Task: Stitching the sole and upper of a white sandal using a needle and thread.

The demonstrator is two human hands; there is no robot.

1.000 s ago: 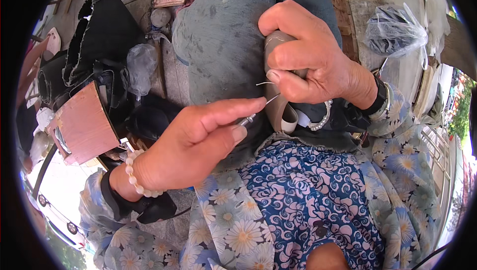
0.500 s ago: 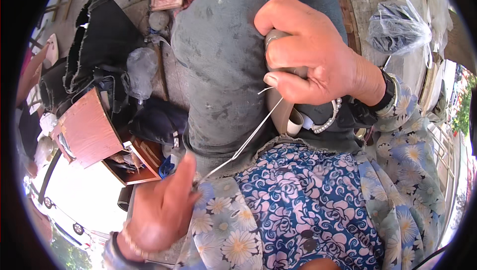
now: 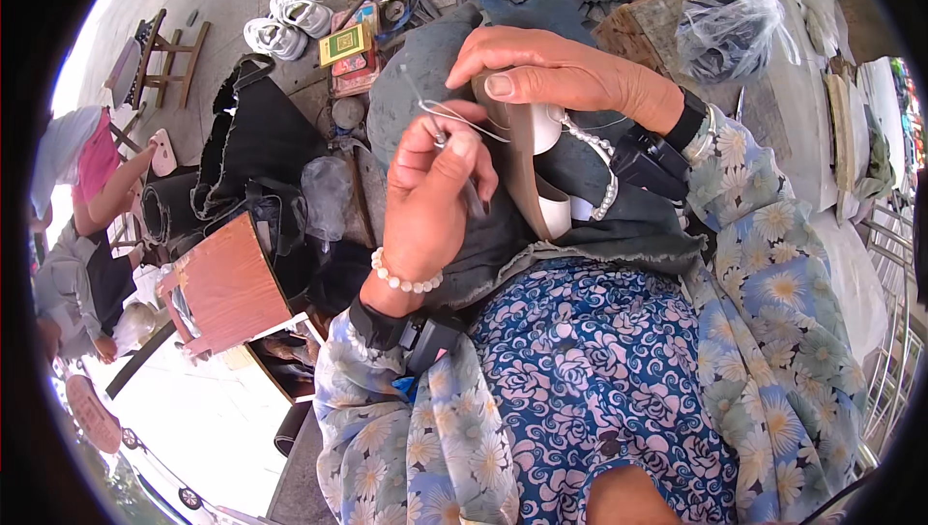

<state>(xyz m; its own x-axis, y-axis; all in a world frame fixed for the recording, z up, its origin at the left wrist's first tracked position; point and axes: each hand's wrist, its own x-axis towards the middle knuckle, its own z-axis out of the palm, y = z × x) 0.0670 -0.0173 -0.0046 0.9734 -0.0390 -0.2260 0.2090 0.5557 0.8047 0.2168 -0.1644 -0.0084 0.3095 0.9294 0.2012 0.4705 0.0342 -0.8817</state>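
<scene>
A white shoe [image 3: 554, 216] with a tan sole [image 3: 523, 162] and a pearl-beaded strap [image 3: 607, 182] lies on its side on my lap. My right hand [image 3: 580, 80] grips its far end, thumb on the near side, fingers stretched over the top. My left hand [image 3: 425, 187] is closed beside the sole, pinching a slim tool with a metal collar [image 3: 441, 139]; its kind is mostly hidden by the fingers. White thread [image 3: 469, 121] loops slackly from the left fingers toward the shoe. A dark grey apron [image 3: 411, 71] covers my knees under the shoe.
On the left stand a reddish wooden box [image 3: 232, 283] with an open drawer and black sheet material [image 3: 256, 129]. White sneakers [image 3: 290, 22] and a yellow packet [image 3: 345, 44] lie beyond. A tied plastic bag [image 3: 730, 32] sits at right. Other people [image 3: 92, 187] sit at far left.
My left hand has come up from the lower left to the shoe. The thread, earlier pulled taut between my hands, now hangs in loose loops. My right fist has loosened, its fingers stretching out.
</scene>
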